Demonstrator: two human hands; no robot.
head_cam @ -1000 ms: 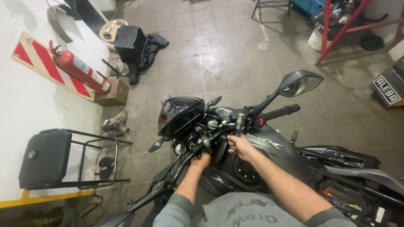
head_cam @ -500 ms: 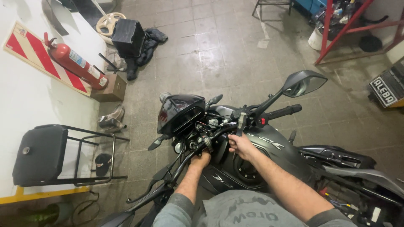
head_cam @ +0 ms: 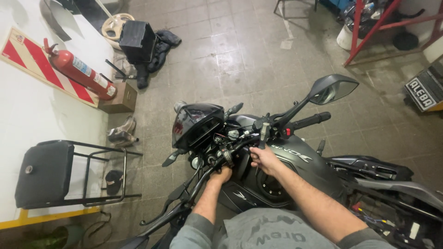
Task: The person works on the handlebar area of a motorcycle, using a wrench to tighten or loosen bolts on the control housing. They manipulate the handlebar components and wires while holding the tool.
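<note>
The grey motorcycle [head_cam: 295, 166] fills the lower middle and right of the frame, its nose pointing toward the upper left and its handlebar [head_cam: 258, 138] running as the long axis from lower left to upper right across my view. Left of it, at the frame's left edge, a black padded backrest on a metal rack [head_cam: 46, 173] leans against the white wall, and above that a red fire extinguisher [head_cam: 78, 69] lies along a red-and-white striped board. The headlight cowl [head_cam: 196, 122] sits at the centre, and the right mirror [head_cam: 332, 90] stands up on its stalk toward the upper right, over the right grip [head_cam: 311, 121]. My left hand [head_cam: 221, 175] is closed around the bar low in the centre, just under the clamp and cable cluster. My right hand [head_cam: 264, 159] lies up and to the right of it, fingers curled and pinching a small upright metal tool [head_cam: 264, 133] that stands on the bar clamp directly above the knuckles; this hand is the nearer one to the clamp. Both hands sit close together, not touching. Against the earlier frame, both hands keep the same hold, and only my head has shifted: the extinguisher and rack sit slightly differently at the left edge.
</note>
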